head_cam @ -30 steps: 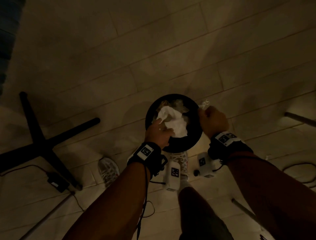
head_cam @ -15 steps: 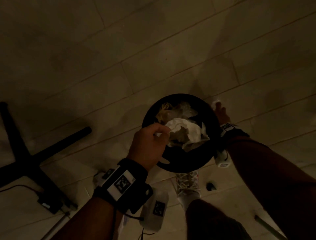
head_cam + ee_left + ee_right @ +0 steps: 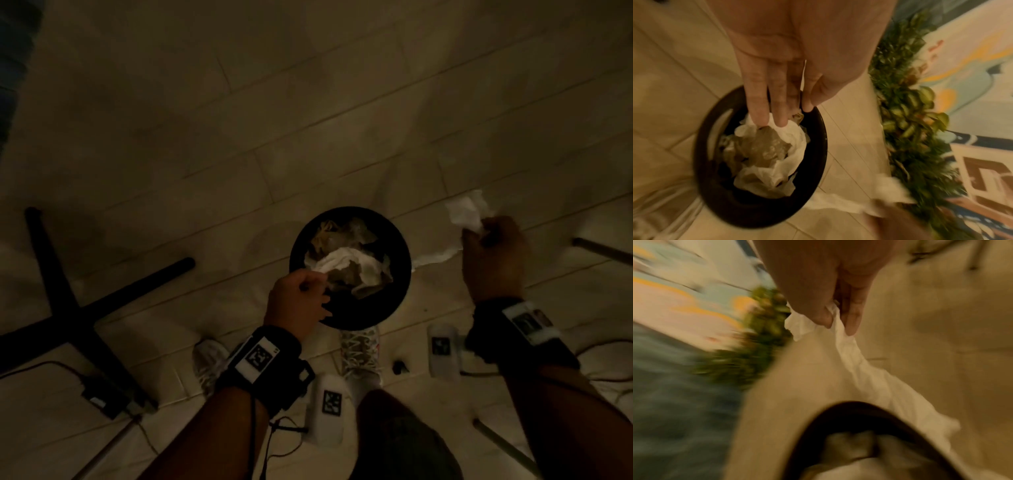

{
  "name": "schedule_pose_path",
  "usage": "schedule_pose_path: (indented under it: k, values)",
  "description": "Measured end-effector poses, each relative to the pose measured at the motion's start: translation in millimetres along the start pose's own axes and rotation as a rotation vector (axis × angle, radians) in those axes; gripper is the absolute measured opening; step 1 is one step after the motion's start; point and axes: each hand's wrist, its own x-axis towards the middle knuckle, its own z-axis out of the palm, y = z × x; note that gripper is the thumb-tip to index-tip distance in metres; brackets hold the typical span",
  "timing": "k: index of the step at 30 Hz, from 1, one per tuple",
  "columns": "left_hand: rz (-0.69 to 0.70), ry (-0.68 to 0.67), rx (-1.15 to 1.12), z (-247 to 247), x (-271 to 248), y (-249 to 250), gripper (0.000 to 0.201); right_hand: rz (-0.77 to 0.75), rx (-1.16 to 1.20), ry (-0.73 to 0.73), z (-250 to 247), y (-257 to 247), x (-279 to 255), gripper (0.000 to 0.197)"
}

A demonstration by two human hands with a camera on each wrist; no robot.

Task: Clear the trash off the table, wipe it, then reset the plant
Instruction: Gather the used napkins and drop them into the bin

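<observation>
Tiled floor (image 3: pixel 205 120), left hand (image 3: pixel 298 301) released over bin (image 3: pixel 404 284), right hand (image 3: pixel 493 260) pinching tissue (image 3: pixel 466 212).

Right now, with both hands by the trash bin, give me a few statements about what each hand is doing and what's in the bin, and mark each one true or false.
1. The right hand pinches a white paper towel. True.
2. The black bin is empty. False: crumpled white and brownish paper fills it.
3. The left hand has straight fingers reaching into the bin's mouth, touching the paper. True.
4. The right hand's paper towel lies wholly inside the bin. False: it hangs from the hand, outside and to the right of the rim.
5. The bin stands on a table. False: it stands on the tiled floor, by the person's shoes.
</observation>
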Motion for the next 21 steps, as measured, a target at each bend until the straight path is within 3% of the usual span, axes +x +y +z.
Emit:
schedule_pose_path:
  k: [4, 9, 13, 15, 17, 19, 21]
  values:
    - [-0.020, 0.085, 0.059, -6.1, -15.1, -5.6, 0.014, -0.215, 0.049, -0.105, -15.8, -58.6, -47.3, 0.004]
    - [-0.080, 0.141, 0.064, -19.4, -29.2, -20.5, 0.014, -0.194, 0.048, -0.453, 57.6, -76.8, -88.7, 0.019]
    - [-0.096, 0.166, 0.040, -29.8, -43.1, -37.6, 0.015, -0.129, -0.286, -0.811, 103.7, -59.4, -93.6, 0.038]
    - [-0.089, 0.163, 0.027, -32.0, -49.1, -47.6, 0.016, -0.208, -0.541, -1.031, 116.3, -50.4, -98.1, 0.046]
    - [-0.070, 0.159, 0.039, -32.6, -53.7, -56.2, 0.016, -0.250, -0.635, -1.183, 122.0, -44.2, -102.6, 0.054]
    - [-0.068, 0.160, 0.039, -32.7, -56.3, -63.3, 0.014, -0.352, -0.655, -1.166, 119.2, -42.9, -100.8, 0.054]
    - [-0.072, 0.165, 0.022, -31.9, -56.9, -69.7, 0.014, -0.410, -0.620, -0.883, 108.8, -45.4, -89.9, 0.039]
